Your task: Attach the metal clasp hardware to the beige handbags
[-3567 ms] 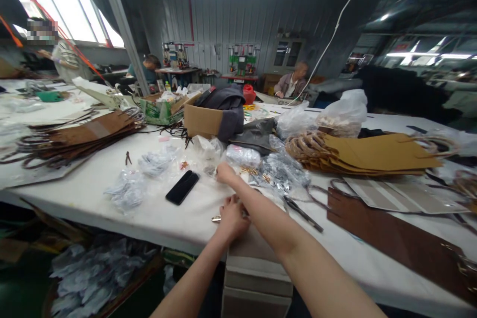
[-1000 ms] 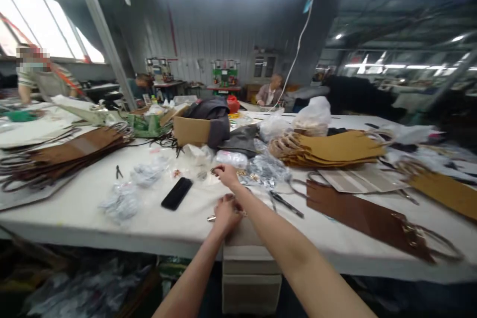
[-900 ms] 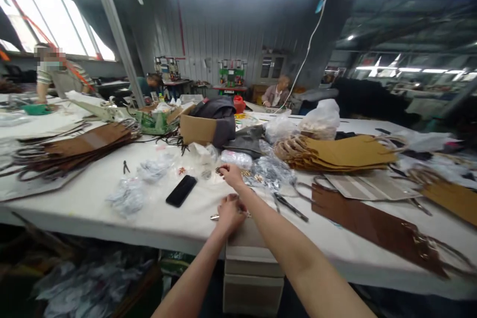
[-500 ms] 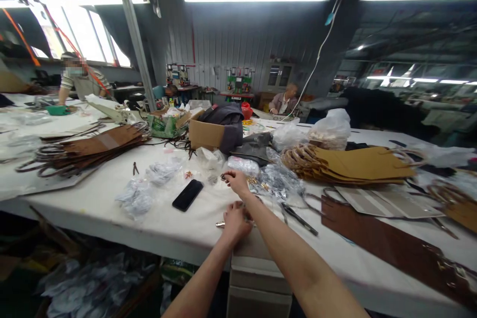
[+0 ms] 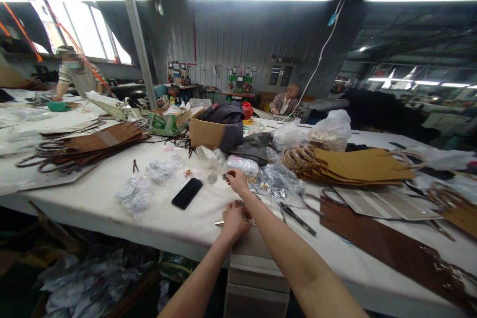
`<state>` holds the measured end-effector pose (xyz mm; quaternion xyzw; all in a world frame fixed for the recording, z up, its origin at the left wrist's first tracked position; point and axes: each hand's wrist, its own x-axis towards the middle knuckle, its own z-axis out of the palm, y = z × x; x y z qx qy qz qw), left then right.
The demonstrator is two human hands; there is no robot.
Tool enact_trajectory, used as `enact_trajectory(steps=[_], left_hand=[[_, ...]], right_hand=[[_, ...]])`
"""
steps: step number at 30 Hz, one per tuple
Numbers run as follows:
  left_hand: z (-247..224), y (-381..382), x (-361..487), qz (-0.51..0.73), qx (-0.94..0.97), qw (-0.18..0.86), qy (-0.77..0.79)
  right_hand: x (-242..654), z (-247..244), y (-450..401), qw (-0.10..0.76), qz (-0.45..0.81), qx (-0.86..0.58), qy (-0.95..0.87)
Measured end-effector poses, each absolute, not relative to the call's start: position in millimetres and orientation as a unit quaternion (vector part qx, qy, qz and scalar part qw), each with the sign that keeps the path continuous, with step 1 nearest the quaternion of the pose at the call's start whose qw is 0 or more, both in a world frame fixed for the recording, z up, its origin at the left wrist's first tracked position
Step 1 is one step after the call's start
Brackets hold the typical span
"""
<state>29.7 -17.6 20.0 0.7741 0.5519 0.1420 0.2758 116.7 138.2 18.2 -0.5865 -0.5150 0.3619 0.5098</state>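
Observation:
My left hand (image 5: 236, 219) rests near the table's front edge with its fingers curled. A shiny metal piece (image 5: 219, 222) sticks out at its left side; the rest of what it covers is hidden. Farther forward, my right hand (image 5: 237, 180) is closed in a pinch on a small dark metal piece (image 5: 225, 177), too small to name. Just right of that hand lie gold-coloured metal fittings (image 5: 264, 185) beside crumpled clear plastic bags (image 5: 281, 179). To the left are a black phone (image 5: 187, 193) and a few small orange-gold pieces (image 5: 188, 173).
Brown leather pieces with handles (image 5: 99, 141) are stacked at left, tan ones (image 5: 357, 164) at right. A cardboard box (image 5: 206, 133) holds dark fabric. A long brown strip (image 5: 380, 238) and a black tool (image 5: 299, 218) lie right. Two people work beyond the table.
The right hand has shifted very slightly to the right with the small metal piece. The left hand stays almost in place, and the view has moved a little.

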Motion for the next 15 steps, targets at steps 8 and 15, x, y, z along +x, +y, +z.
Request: enact_trajectory(steps=[8,15], left_hand=[[24.2,-18.9,28.8,0.154,0.772,0.282,0.548],[19.8,-17.6,29.5,0.143,0.775,0.274,0.551]], right_hand=[[108.7,20.5,139.2,0.513,0.419,-0.566,-0.49],[105.9,23.5,139.6,0.514,0.442,-0.553,-0.485]])
